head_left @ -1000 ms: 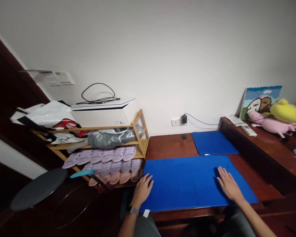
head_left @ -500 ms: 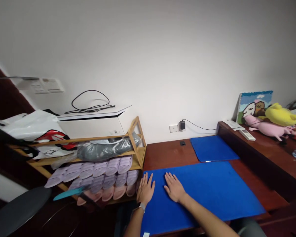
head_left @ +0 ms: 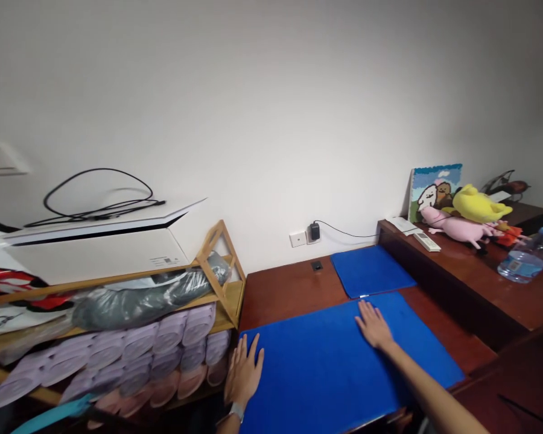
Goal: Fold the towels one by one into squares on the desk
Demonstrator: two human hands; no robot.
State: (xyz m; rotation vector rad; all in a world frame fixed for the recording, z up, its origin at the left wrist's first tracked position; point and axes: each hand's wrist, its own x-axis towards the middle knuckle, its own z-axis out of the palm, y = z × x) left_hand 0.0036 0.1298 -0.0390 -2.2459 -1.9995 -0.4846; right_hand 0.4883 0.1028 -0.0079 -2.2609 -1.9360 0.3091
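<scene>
A large blue mat [head_left: 326, 367] lies on the dark wooden desk [head_left: 285, 292]. My left hand [head_left: 243, 374] rests flat and open on the mat's near left edge, a watch at its wrist. Farther back, my right hand [head_left: 373, 325] lies flat with fingers spread near the mat's far edge. Just beyond that hand sits a smaller blue mat [head_left: 371, 271], close to the wall. Neither hand holds anything.
A bamboo shoe rack [head_left: 221, 283] with several lilac and pink slippers [head_left: 163, 343] stands to the left, a white box [head_left: 95, 253] with a black cable on top. A raised shelf [head_left: 479, 277] at the right carries plush toys [head_left: 470, 220], a remote and a water bottle [head_left: 527, 259].
My right hand slid from beside the left hand to the right and back along the mat. The view shifted left and closer to the rack.
</scene>
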